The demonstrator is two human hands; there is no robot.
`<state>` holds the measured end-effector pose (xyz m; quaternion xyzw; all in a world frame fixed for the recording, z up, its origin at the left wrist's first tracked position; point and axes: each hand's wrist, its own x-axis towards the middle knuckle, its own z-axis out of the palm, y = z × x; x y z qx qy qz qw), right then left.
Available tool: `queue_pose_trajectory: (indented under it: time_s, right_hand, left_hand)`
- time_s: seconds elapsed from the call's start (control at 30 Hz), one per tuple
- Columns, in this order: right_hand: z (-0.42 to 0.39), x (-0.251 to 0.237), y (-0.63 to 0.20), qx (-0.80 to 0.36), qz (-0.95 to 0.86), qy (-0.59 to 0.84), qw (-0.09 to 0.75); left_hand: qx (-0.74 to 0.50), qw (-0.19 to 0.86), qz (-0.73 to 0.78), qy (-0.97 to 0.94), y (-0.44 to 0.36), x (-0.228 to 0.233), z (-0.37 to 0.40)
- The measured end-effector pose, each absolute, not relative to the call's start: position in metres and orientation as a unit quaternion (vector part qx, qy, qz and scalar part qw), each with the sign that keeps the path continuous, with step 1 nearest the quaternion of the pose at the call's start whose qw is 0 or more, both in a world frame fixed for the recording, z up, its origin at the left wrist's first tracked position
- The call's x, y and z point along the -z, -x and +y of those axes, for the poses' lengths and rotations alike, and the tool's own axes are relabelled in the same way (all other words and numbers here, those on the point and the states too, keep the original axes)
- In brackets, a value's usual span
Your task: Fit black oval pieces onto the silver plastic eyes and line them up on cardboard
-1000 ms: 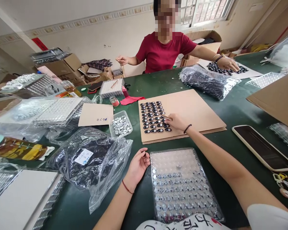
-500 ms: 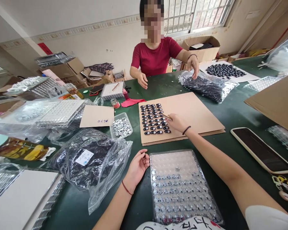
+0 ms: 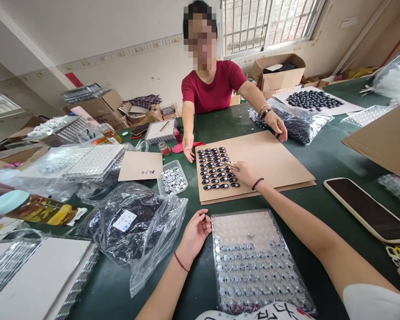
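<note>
My right hand [image 3: 247, 174] pinches a thin brown stick [image 3: 231, 166] over the right side of rows of glossy black oval pieces [image 3: 215, 168] with pale spots. These pieces lie on the left part of a brown cardboard sheet [image 3: 270, 164]. My left hand [image 3: 196, 229] rests palm up with curled fingers at the left edge of a clear plastic tray [image 3: 245, 226]. Something small and dark shows at its fingertips, too small to name. Round silvery pieces fill several rows of the tray's lower part.
A co-worker in a red shirt [image 3: 213, 89] reaches both hands toward the cardboard. Left of it stand a tub of small white-and-silver discs [image 3: 173, 178] and a plastic bag of dark material [image 3: 133, 231]. A phone [image 3: 370, 209] lies at right; black pieces [image 3: 315, 100] are heaped behind.
The co-worker leans forward, and both of their hands have moved to the cardboard's far left and far right edges. The view has shifted slightly. My hands hold nearly the same places.
</note>
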<state>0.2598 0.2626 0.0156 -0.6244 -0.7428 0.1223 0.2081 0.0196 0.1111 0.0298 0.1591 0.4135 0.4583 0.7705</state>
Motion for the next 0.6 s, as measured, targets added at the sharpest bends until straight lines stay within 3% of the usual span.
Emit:
queue_pose_trajectory:
  time_s: [0.37, 0.6]
  right_hand:
    - [0.228, -0.04, -0.265, -0.165, -0.769, 0.592, 0.175]
    - [0.23, -0.063, -0.353, -0.066, -0.632, 0.741, 0.218]
  left_hand:
    - [-0.456, 0.726, 0.462, -0.228, -0.018, -0.028, 0.111]
    - [-0.5, 0.586, 0.533, -0.35, -0.013, -0.045, 0.147]
